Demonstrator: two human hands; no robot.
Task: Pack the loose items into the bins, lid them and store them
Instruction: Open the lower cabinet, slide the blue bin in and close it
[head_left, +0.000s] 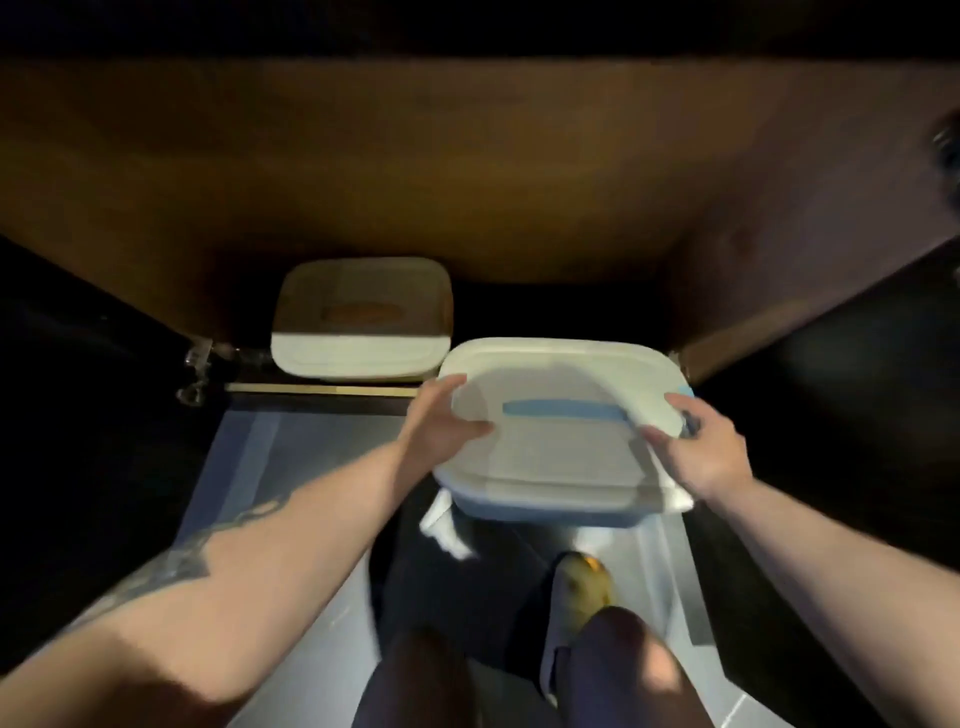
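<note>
Single head-worn wide-angle view, looking forward and steeply down from above the person's own arms and knees; close range, faces into a dark cabinet opening (519, 312) at floor (291, 467) level; edges strongly curved; no second view.

the near bin (540, 506) looks like smooth plastic, its white lid (561, 452) faintly translucent and matt, with a blue plastic handle strip (566, 409); the far bin's lid (358, 358) is the same smooth white plastic; the cabinet panel (415, 171) above looks like brown wood with a dull sheen; the hinge (197, 358) is shiny metal; the floor (291, 519) is smooth, grey and slightly glossy
</note>
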